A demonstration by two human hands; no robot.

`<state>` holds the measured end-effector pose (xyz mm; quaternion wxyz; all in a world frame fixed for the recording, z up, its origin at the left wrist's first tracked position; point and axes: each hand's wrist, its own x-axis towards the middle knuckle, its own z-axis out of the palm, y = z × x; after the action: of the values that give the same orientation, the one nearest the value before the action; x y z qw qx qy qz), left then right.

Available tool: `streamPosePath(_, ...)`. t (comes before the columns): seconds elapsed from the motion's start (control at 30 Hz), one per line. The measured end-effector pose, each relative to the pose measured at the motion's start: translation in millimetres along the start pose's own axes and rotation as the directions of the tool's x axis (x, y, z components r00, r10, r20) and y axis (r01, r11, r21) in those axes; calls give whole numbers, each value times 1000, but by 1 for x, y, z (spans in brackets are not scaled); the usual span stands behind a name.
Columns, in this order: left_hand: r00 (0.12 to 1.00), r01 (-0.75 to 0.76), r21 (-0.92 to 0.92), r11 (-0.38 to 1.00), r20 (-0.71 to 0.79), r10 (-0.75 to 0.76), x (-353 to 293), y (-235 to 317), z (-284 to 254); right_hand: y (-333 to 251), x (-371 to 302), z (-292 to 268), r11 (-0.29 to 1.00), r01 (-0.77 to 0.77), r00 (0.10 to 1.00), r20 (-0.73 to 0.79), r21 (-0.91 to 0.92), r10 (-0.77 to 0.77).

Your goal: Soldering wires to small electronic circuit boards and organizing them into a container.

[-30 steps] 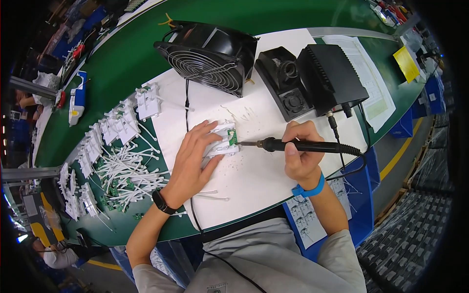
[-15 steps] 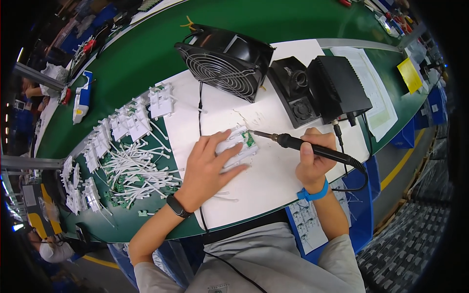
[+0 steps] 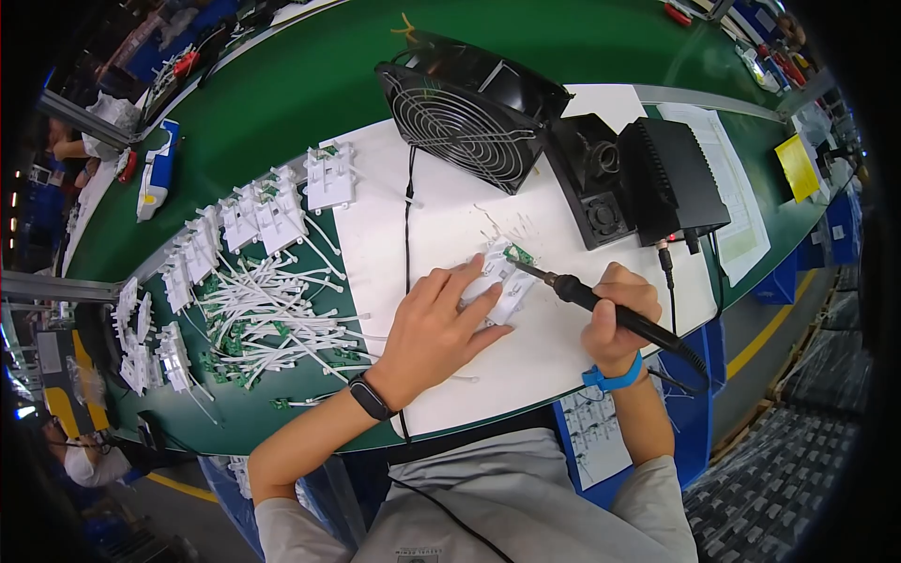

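Note:
My left hand (image 3: 430,328) lies over a white plastic housing (image 3: 510,298) on the white work sheet, its fingers holding the piece down. A small green circuit board (image 3: 516,253) shows at the housing's far end. My right hand (image 3: 619,322) is wrapped round the black handle of a soldering iron (image 3: 584,294). The iron's metal tip points left and meets or hovers just over the board's near edge; I cannot tell which. Part of the housing is hidden under my left fingers.
A black fan (image 3: 465,117) with a wire grille stands behind the work. A black iron stand (image 3: 593,174) and a black power unit (image 3: 674,178) are at the back right. White cables with green boards (image 3: 272,314) lie heaped at the left, beside rows of white housings (image 3: 282,222).
The housing has turned under my left hand, so its board now sits at the far end. The iron's tip has stayed by the board. The whole view has shifted a little.

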<state>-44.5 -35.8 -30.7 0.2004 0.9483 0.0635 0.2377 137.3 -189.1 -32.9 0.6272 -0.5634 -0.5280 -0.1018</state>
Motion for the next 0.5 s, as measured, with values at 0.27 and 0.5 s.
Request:
streamPosePath(0.27,1000,14,19,1000,-6,-13,-2,3,1,-2,2,0,997,29,997,70,-66,-24)
streamPosePath(0.5,1000,17,8,1000,0,-17,-2,1,1,-7,4,0,984,124,985,139,-124,-107)
